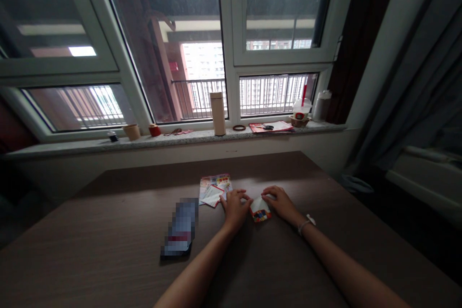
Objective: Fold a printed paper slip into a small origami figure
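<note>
Here we go: the left hand (234,209) and right hand (281,203) are curled low over the table, a narrow grip closing around a small folded paper packet (260,211) between them. The right fingertips (269,196) sit at its top edge; whether it's actually pinched, I can't call. Just beyond the left hand, a printed leaflet (214,187) lies under a white slip (212,196). Left of that grip, a pixelated phone (179,227) is blurred beyond reading. Far ahead on the windowsill (231,138), a plastic cup (301,108) with a red straw sits in a woven holder (299,121), its contents hard to make out!
</note>
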`<state>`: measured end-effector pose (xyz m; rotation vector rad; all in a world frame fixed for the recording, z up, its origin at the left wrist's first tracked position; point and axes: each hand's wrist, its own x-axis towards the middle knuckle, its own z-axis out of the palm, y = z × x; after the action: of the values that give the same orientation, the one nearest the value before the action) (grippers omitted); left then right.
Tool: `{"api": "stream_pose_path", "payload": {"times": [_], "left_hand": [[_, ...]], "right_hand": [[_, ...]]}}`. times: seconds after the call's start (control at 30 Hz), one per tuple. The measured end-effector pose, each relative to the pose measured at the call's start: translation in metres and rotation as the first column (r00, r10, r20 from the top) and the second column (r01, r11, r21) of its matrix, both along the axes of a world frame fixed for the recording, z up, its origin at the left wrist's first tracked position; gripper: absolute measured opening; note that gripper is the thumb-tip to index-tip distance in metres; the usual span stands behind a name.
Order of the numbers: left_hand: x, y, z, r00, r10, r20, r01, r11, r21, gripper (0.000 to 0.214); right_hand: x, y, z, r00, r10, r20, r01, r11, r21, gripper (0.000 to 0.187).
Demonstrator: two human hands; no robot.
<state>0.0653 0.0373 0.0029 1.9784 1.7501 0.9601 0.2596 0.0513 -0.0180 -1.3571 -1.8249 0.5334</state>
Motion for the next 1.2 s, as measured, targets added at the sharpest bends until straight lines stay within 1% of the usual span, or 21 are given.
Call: {"api": "stream_pose_path", "payload": {"times": [0.17,0.33,0.57,0.77,0.97,1.2], "left_hand": [[0.0,-0.001,0.0,1.0,-0.015,0.026,0.015,1.0,0.004,0.008],[0.0,-0.002,0.001,0.999,-0.047,0.016,0.047,0.999,0.001,0.009],[-0.001,0.001,0.002,0.998,-0.047,0.029,0.048,0.999,-0.017,0.012],[0.0,-0.002,0.007,0.997,-0.058,0.051,0.06,0.997,-0.041,0.011],[0.001,-0.002,0.008,0.996,-0.073,0.06,0.078,0.993,-0.089,0.012],[0.001,-0.001,0.01,0.995,-0.096,0.027,0.099,0.988,-0.121,0.014]], "right_hand": [[0.002,0.001,0.001,0.998,-0.012,-0.06,0.01,1.0,-0.022,0.023],[0.003,0.003,-0.002,0.998,0.005,-0.07,-0.008,0.999,-0.046,0.021],[0.004,0.004,-0.003,0.998,0.033,-0.057,-0.038,0.996,-0.086,0.02],[0.004,0.005,-0.005,0.997,0.018,-0.08,-0.027,0.993,-0.118,0.021],[0.004,0.004,-0.005,0.998,0.015,-0.055,-0.022,0.992,-0.128,0.018],[0.001,0.0,0.003,1.0,0.025,0.004,-0.024,0.991,-0.132,0.018]]}}
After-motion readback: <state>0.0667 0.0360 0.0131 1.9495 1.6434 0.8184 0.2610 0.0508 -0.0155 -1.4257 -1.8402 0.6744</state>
